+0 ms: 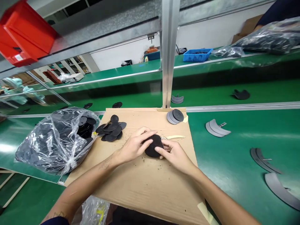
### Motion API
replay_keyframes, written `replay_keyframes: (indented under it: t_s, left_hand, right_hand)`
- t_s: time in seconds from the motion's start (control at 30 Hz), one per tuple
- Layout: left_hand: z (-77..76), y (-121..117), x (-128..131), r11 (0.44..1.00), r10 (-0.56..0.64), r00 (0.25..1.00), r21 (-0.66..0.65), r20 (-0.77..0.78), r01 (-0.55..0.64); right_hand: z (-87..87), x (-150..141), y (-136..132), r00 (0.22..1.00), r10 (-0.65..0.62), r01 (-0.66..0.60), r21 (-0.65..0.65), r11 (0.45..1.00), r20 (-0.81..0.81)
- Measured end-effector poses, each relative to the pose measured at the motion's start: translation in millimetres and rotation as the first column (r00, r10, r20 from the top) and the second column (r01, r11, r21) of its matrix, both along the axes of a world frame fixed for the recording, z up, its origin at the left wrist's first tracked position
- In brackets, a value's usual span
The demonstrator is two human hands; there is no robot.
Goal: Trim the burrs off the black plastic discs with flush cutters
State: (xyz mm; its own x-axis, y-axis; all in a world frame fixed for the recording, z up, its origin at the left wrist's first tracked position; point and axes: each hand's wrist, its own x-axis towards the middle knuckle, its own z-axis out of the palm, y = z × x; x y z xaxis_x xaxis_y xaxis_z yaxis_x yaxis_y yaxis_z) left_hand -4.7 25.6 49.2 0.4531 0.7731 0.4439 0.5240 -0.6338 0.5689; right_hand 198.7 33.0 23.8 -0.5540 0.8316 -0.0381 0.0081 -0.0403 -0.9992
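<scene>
Both hands hold flat black rounded pieces (153,150), seemingly discs that overlap, low over a cardboard sheet (145,184). My left hand (136,143) has its thumb and fingers on the upper left edge. On the right side, my right hand (172,152) pinches the edge between thumb and curled fingers. Just beyond the right hand lies a thin cream-coloured strip tool (175,137), perhaps a knife. Small dark crumbs dot the cardboard. To the left is a loose pile of black discs (112,129); at the back right edge sits a stack of grey and black discs (174,116).
A clear plastic bag (56,140) full of black discs stands left. Curved grey pieces (217,128) lie on the green bench (229,162) at right. An upright metal post (169,56) rises behind the cardboard. A red bin (25,34) hangs upper left; a blue tray (197,55) stands farther back.
</scene>
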Motion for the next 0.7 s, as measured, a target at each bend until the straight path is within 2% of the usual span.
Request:
replay_keyframes:
  t_s: [0.23,0.33,0.4,0.5,0.6,0.7]
  left_hand:
    - [-31.1,-5,-1,0.989,0.066,0.998,0.137,-0.013,-0.063]
    - [-39.7,-11,1,0.982,0.045,0.999,0.181,0.000,-0.045]
    - [-41.1,-14,2,0.985,0.049,0.998,0.165,0.038,-0.055]
    - [-37.5,-17,0,0.993,0.103,0.981,0.031,0.165,-0.110]
    - [-32.8,-18,-3,0.997,0.036,0.957,-0.074,0.287,-0.016]
    - [-30.9,-19,-5,0.998,-0.034,0.931,-0.044,0.363,0.054]
  right_hand:
    - [-8.9,0,1,0.996,-0.014,0.008,0.072,0.997,0.084]
    - [-9.7,0,2,0.985,-0.054,0.021,0.198,0.980,0.164]
    - [-8.4,-1,1,0.975,-0.095,0.023,0.337,0.941,0.199]
    - [-5.4,0,-1,0.979,-0.121,0.022,0.504,0.863,0.164]
    - [-4.4,1,-5,0.988,-0.118,0.035,0.597,0.801,0.100]
    - [-6.1,1,-8,0.995,-0.084,0.031,0.645,0.763,0.052]
